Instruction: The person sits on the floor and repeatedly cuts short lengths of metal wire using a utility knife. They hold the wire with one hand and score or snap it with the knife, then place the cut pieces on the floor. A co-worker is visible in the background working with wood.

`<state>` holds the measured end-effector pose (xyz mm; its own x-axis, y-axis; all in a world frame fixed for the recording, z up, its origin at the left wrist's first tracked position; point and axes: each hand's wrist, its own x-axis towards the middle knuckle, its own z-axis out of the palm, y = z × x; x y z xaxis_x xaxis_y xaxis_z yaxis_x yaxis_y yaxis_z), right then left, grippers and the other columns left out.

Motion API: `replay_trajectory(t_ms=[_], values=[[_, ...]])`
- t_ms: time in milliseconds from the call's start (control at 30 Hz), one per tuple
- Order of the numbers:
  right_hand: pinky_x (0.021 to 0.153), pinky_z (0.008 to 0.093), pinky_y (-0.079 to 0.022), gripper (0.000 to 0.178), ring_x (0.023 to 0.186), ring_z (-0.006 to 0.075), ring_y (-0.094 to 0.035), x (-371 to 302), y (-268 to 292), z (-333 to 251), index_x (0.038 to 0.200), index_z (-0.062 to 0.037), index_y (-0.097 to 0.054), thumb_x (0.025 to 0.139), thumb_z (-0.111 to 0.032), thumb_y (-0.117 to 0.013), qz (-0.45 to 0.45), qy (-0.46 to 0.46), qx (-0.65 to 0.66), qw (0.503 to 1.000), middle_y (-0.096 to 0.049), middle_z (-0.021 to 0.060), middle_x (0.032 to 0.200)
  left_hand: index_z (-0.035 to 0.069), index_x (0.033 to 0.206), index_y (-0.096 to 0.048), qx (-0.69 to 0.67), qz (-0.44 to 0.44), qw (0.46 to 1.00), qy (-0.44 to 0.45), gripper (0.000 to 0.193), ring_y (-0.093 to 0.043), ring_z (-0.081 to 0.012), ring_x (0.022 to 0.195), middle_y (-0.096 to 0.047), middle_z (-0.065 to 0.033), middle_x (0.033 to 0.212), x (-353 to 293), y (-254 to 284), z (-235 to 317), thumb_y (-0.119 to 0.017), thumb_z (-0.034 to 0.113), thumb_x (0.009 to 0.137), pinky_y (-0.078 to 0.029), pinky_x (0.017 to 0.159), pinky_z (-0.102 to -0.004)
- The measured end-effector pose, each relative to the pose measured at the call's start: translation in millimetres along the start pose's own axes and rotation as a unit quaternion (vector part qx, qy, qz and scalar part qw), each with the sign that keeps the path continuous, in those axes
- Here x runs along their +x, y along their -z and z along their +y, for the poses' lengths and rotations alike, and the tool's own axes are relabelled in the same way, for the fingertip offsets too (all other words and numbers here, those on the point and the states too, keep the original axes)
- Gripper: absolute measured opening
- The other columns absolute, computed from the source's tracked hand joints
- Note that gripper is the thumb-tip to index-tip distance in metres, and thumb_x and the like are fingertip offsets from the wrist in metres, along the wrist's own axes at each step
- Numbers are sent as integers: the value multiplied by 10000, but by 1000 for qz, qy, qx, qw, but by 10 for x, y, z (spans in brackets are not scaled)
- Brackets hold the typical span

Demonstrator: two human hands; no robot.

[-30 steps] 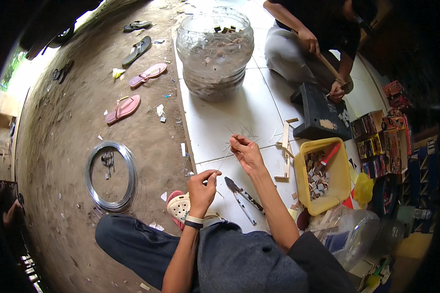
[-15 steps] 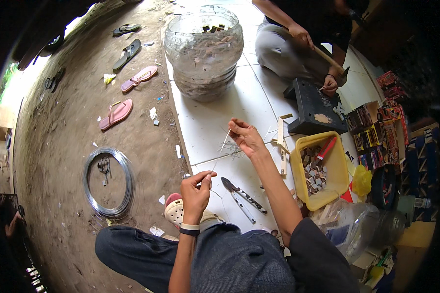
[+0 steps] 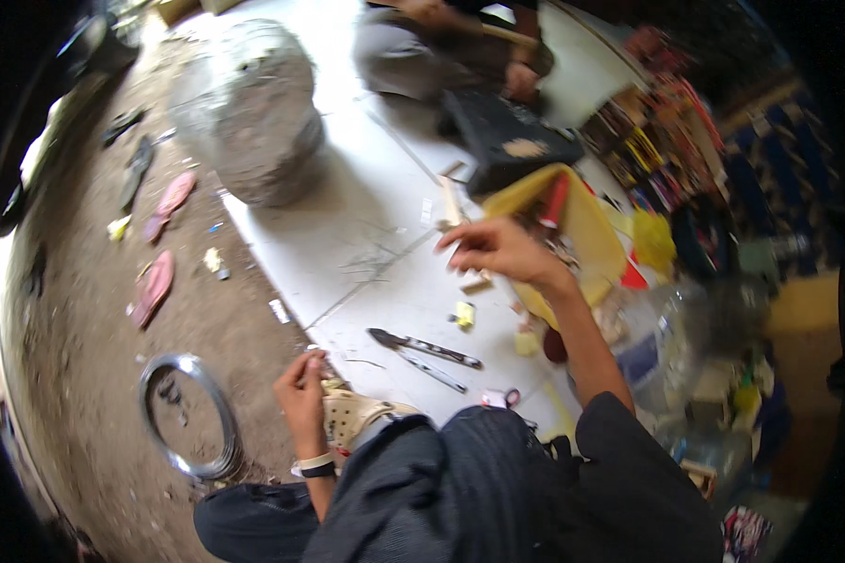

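Observation:
My right hand (image 3: 509, 253) hovers by the near left side of a yellow plastic basin (image 3: 601, 258); its fingers are apart, with nothing visible in them. A red-handled thing (image 3: 556, 199) and small pieces lie in the basin. Low on the left, the fingers of my left hand (image 3: 299, 392) are pinched together beside my clog (image 3: 352, 418). Blur hides what they hold, if anything. Between my hands, pliers (image 3: 422, 355) with black-and-white handles rest on white tiles (image 3: 282, 249). Short cut wires (image 3: 371, 263) lie scattered farther off.
A coil of wire (image 3: 230, 439) and pink sandals (image 3: 155, 286) lie on the dirt at left. A large clear plastic container (image 3: 253, 131) stands at the far side. Another person (image 3: 404, 56) sits behind a black stool (image 3: 512, 141). Boxes (image 3: 652, 141) and plastic bottles crowd the right.
The view has swung to the right. My right hand has moved from above the cut wires to the basin, and the thin wire it held no longer shows. My hands are farther apart.

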<state>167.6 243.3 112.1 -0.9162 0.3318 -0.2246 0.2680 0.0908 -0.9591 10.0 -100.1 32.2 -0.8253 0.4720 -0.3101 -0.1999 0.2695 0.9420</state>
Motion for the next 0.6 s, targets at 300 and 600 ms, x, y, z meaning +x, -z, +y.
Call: replay_trajectory(t_ms=[300,600], values=[[710,430,-550,397,835,297,-709,-1520,-828,1101,1097,-107,-673,747,-184,-844,-121,-275,-357,884,-711,104,894,-2,1122,-719,-53,-43,994,85,225,-454,-13,556,-615,16,759,-26,4,127,-642,185,1022,-309,484,-174],[821,477,-508,464,1007,346,-628,-2319,-731,1406,1183,-158,-566,779,-198,-790,-66,-189,-395,897,-582,116,1035,-1,1142,-713,-77,-39,993,86,240,-435,-13,539,-616,12,755,-39,54,185,-635,196,1029,-296,473,-182]])
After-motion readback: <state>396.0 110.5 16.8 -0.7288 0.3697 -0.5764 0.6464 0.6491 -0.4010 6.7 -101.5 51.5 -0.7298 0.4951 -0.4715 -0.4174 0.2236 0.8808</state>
